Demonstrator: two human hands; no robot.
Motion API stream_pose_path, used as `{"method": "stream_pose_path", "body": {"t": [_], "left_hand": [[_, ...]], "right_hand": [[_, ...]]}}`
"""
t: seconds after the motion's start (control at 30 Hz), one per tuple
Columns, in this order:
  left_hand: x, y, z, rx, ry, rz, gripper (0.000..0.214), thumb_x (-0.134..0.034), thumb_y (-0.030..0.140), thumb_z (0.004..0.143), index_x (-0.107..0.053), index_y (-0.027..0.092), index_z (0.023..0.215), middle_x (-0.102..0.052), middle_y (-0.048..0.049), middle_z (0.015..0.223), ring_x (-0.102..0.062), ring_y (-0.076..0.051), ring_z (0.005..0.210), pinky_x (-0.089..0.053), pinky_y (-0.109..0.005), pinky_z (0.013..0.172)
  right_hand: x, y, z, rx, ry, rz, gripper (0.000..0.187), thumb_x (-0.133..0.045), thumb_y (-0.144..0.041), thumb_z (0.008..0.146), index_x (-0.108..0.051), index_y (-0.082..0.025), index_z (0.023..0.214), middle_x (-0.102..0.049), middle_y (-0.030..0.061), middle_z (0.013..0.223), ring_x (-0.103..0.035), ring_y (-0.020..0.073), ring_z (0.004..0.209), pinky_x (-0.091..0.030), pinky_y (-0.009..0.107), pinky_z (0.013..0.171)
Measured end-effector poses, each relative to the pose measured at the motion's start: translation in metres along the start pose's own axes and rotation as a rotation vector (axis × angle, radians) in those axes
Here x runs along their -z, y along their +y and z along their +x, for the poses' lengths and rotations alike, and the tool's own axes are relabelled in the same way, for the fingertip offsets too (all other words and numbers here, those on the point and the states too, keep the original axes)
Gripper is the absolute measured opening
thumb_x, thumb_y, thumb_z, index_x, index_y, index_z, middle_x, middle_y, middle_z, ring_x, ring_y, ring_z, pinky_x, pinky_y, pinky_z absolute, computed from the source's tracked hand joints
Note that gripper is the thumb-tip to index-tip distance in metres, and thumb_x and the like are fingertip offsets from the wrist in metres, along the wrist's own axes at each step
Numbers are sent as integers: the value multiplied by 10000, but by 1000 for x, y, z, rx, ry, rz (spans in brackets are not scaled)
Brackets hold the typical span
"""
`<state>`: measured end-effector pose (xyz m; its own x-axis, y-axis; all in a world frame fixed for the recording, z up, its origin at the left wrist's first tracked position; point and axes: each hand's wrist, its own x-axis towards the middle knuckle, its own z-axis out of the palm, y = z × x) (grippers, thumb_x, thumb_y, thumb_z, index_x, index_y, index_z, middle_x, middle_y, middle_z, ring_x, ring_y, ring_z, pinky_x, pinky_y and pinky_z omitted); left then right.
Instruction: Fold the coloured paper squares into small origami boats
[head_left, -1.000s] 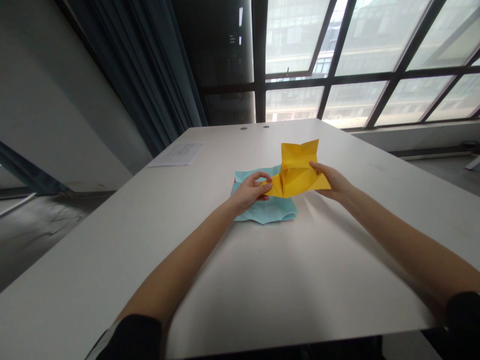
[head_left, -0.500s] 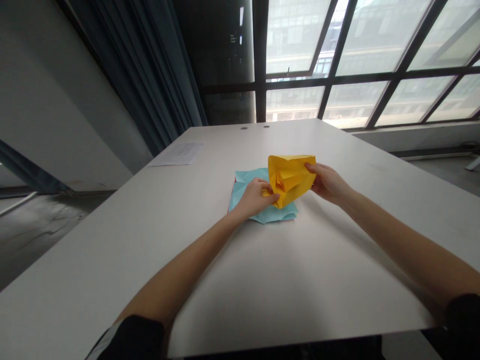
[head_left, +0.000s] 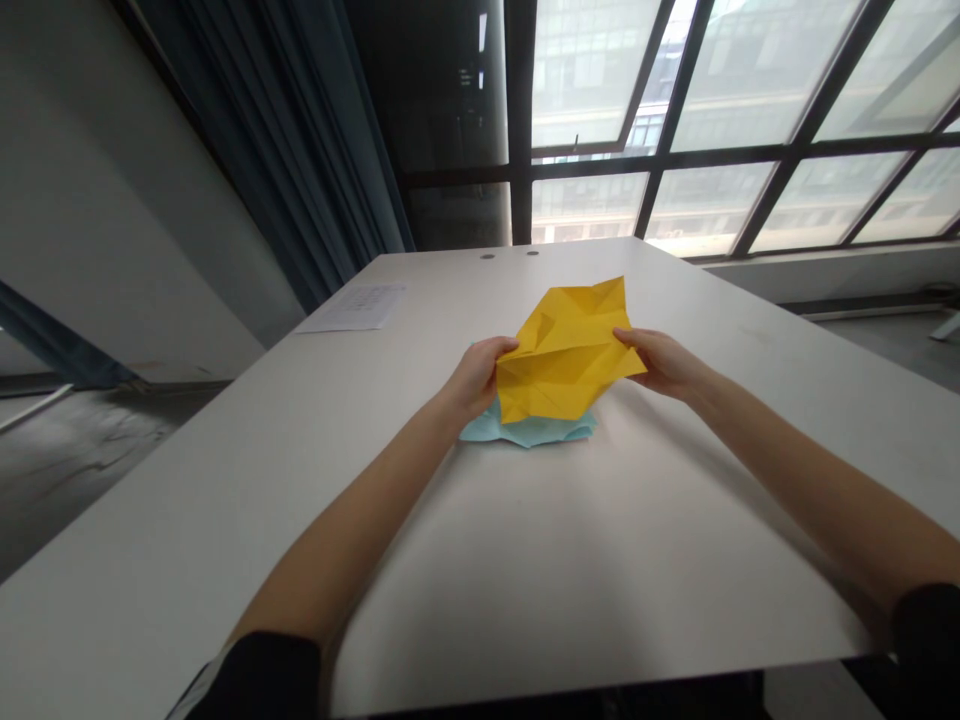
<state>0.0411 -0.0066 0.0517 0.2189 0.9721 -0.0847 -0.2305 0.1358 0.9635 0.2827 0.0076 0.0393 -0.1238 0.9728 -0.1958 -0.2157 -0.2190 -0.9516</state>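
Wide white table (head_left: 600, 570) below, and above it the creased yellow sheet (head_left: 566, 375), looking light, floppy and easily torn, hangs over the light-blue paper (head_left: 529, 432), with left hand (head_left: 475, 376) and right hand (head_left: 663, 362) each closed in a thumb-and-finger pinch on opposite edges, the sensible place to hold!

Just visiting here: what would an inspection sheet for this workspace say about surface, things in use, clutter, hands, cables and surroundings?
Surface: white table, two grey discs near its far edge.
Things in use: creased yellow paper, held up; light-blue paper, partly hidden behind it.
Clutter: white sheet with faint markings, far left.
Hands: left hand and right hand each grip the yellow paper.
Cables: nothing seen for certain.
Surroundings: blue curtain, dark-framed windows.
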Motion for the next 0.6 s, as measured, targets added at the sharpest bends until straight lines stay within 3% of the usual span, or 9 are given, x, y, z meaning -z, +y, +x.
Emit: {"method": "stream_pose_path", "body": {"t": [0.07,0.2,0.33,0.47,0.6], "left_hand": [[2,-3,2,-5,63,-2,152,-544,200,613,-528,157,758,-559,1,640,-546,-127,589,-429,-237,571],[7,-11,9,-195,148,244,160,-522,148,618,-563,177,769,-566,29,619,-531,-100,569,-396,-201,552],[10,-14,12,-269,172,470,125,-559,245,652,-633,147,679,-613,-9,675,-547,-118,649,-403,-220,602],[12,-13,10,-323,217,658,231,-680,340,574,-656,155,709,-623,-17,708,-544,-138,677,-396,-234,600],[13,-8,12,-292,225,575,212,-659,333,586,-627,151,690,-599,-1,660,-524,-118,618,-387,-222,573]], "right_hand": [[-2,1,-2,2,42,-17,83,-553,-207,800,-616,-170,842,-666,49,891,-612,105,684,-509,178,563],[-4,3,-1,11,39,-51,92,-582,-230,787,-621,-176,851,-659,43,872,-606,103,664,-513,180,552],[-4,6,0,16,6,-65,113,-584,-237,787,-619,-182,879,-658,47,873,-611,112,684,-517,185,557],[-7,6,-1,22,-15,-60,125,-585,-237,790,-618,-182,896,-655,53,887,-616,118,713,-529,189,577],[-9,6,-3,3,-34,-53,121,-580,-238,800,-624,-186,900,-655,45,887,-612,101,678,-531,173,551]]}}
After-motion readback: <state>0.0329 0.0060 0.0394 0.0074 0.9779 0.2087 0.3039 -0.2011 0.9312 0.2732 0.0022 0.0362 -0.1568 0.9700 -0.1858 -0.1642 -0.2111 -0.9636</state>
